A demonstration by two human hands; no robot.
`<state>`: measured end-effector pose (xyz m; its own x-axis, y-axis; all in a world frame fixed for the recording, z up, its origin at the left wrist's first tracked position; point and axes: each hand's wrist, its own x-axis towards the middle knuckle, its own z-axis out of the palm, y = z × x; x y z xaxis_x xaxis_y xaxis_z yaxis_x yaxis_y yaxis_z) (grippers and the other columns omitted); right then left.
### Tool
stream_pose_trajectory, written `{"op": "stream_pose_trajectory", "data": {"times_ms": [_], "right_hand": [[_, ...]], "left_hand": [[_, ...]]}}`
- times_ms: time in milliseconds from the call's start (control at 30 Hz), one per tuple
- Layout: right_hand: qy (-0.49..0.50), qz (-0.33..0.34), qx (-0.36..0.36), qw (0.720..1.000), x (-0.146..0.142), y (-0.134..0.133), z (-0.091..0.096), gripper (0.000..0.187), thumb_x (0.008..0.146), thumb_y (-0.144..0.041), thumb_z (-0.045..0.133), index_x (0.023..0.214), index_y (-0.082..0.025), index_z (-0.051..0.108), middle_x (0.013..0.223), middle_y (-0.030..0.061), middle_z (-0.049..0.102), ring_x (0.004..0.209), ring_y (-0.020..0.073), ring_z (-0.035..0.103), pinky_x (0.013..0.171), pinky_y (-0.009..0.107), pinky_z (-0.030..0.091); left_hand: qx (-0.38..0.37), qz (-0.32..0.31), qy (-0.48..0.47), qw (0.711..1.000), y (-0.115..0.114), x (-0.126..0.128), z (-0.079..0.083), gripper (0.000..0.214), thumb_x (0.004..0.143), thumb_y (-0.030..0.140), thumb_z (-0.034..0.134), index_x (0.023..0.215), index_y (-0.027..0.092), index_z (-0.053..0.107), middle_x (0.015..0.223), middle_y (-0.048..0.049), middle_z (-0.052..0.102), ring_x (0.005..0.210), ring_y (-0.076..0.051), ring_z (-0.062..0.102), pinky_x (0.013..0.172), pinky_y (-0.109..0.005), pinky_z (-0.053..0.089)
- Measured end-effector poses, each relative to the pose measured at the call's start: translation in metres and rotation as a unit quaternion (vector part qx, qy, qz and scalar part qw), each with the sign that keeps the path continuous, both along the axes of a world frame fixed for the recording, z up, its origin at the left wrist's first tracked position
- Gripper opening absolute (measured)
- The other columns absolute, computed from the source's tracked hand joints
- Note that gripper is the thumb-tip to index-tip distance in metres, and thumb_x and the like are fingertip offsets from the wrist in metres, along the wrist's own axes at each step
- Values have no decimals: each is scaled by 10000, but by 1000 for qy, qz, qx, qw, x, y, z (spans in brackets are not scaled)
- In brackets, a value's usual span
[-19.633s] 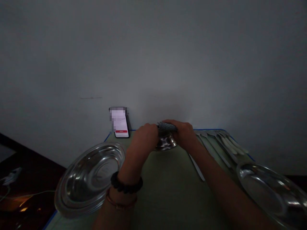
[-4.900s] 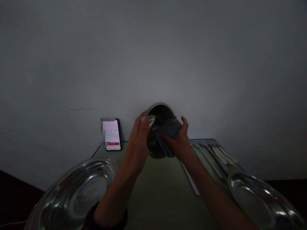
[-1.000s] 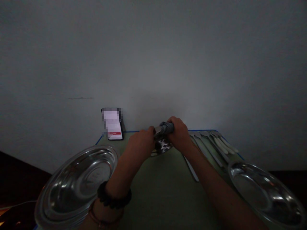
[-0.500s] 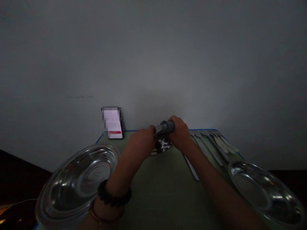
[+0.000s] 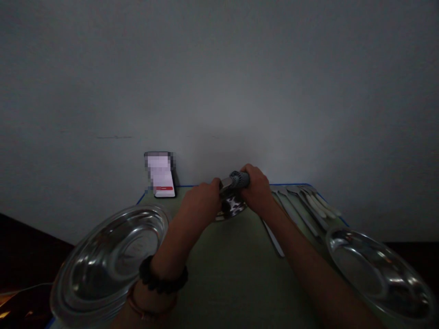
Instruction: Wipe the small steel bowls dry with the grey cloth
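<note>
My left hand (image 5: 203,201) is closed round a shiny metal utensil (image 5: 233,206) near the far edge of the table. Dark patches mark its rounded lower part; I cannot tell whether they are slots or reflections. A flat grey strip (image 5: 225,183), apparently part of the same utensil, shows above it between my hands. My right hand (image 5: 255,188) grips a bunched black-and-white patterned cloth (image 5: 240,180) against that strip. My fingers hide much of the utensil.
Large steel basins (image 5: 99,269) are stacked at the left; a steel dish (image 5: 373,269) lies at the right. Several utensils (image 5: 302,210) line the far right side, and a knife-like piece (image 5: 273,238) lies beside my right forearm. A phone (image 5: 161,176) leans on the wall (image 5: 219,82).
Both hands keep nearly the same place and hold on the utensil and cloth. Only a very slight shift of the whole view shows.
</note>
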<state>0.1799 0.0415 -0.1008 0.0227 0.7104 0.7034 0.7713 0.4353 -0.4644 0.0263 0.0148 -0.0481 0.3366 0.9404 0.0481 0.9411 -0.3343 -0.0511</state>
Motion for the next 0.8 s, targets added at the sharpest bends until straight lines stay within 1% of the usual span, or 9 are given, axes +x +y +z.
{"op": "stream_pose_trajectory", "data": {"times_ms": [133, 267, 400, 567, 667, 800], "right_hand": [[5, 0, -2, 1000, 0, 1, 0, 142, 659, -154, 501, 729, -233, 407, 722, 26, 540, 696, 190, 467, 625, 293, 335], [22, -5, -9, 1000, -1, 1, -1, 127, 667, -168, 503, 726, -232, 411, 726, 27, 552, 698, 187, 473, 631, 296, 343], [81, 6, -42, 996, 0, 0, -2, 145, 658, -214, 536, 702, -235, 399, 665, -7, 528, 632, 161, 460, 586, 274, 327], [154, 21, -89, 984, 5, 3, -9, 197, 649, -273, 591, 700, -236, 404, 615, -39, 492, 585, 145, 456, 560, 262, 320], [162, 21, -99, 982, 8, 7, -16, 210, 661, -313, 601, 710, -236, 411, 627, -40, 495, 595, 151, 464, 561, 262, 321], [148, 5, -107, 983, 10, 10, -23, 218, 674, -334, 602, 734, -232, 420, 663, -23, 518, 634, 169, 496, 586, 277, 340]], "left_hand": [[-1, -6, -2, 1000, 0, 0, 0, 401, 879, 218, 324, 1243, 149, 476, 911, -145, 689, 807, -272, 676, 656, -350, 492], [-5, -2, -4, 1000, 2, -1, 0, 396, 878, 211, 332, 1239, 154, 484, 920, -139, 689, 809, -254, 673, 666, -337, 490], [-12, 3, -11, 1000, 4, -3, -2, 398, 877, 211, 346, 1252, 172, 475, 939, -122, 692, 817, -221, 669, 679, -304, 487], [-16, 12, -21, 1000, 7, -5, -4, 393, 875, 197, 348, 1242, 169, 485, 963, -129, 691, 846, -224, 668, 703, -308, 488], [-19, 16, -26, 999, 8, -6, -3, 387, 874, 198, 358, 1236, 166, 491, 967, -131, 691, 850, -226, 669, 707, -311, 491], [-20, 17, -33, 999, 9, -6, -3, 381, 871, 195, 353, 1218, 156, 505, 963, -138, 692, 848, -239, 672, 694, -323, 496]]}}
